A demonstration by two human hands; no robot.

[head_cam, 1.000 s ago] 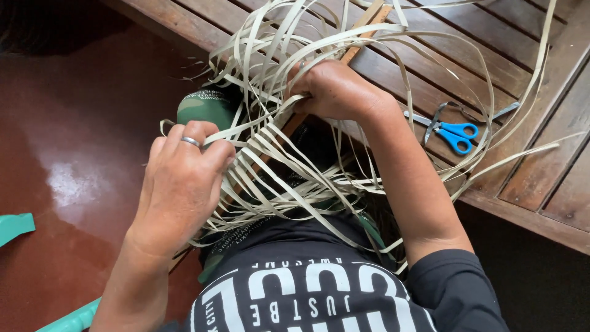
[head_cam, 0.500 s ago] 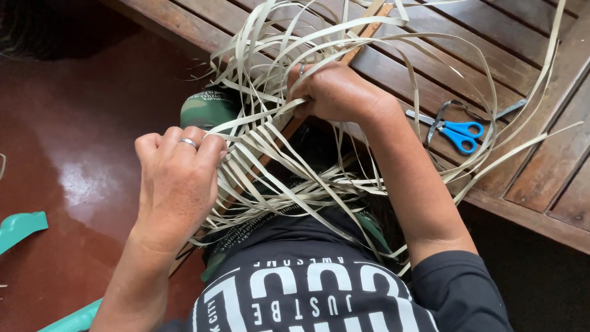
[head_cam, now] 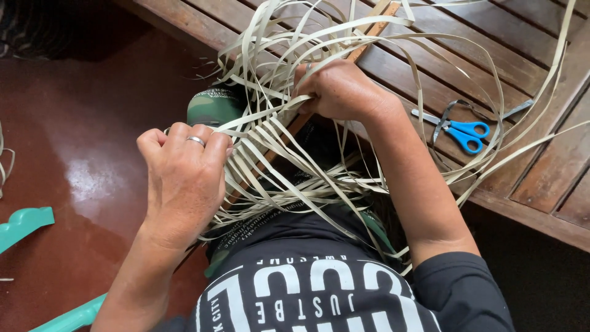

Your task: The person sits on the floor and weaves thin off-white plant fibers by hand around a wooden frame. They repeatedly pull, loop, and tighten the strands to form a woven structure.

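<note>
A loose tangle of pale flat weaving strips (head_cam: 289,147) lies across my lap and arcs up over the wooden table. My left hand (head_cam: 184,178), a ring on one finger, is closed on a bunch of strips at the left side of the weave. My right hand (head_cam: 338,89) pinches strips higher up, against a slanted wooden slat (head_cam: 369,37) that runs under the weave. Both hands touch the strips directly. The lower part of the slat is hidden by strips.
Blue-handled scissors (head_cam: 461,132) lie on the slatted wooden table (head_cam: 541,178) at the right. A dark red floor (head_cam: 67,147) spreads to the left, with teal plastic pieces (head_cam: 24,224) near its edge. My knee in camouflage cloth (head_cam: 212,104) shows under the strips.
My left hand has shifted slightly up and right along the strips, tightening its grasp. My right hand stays in place on the strips.
</note>
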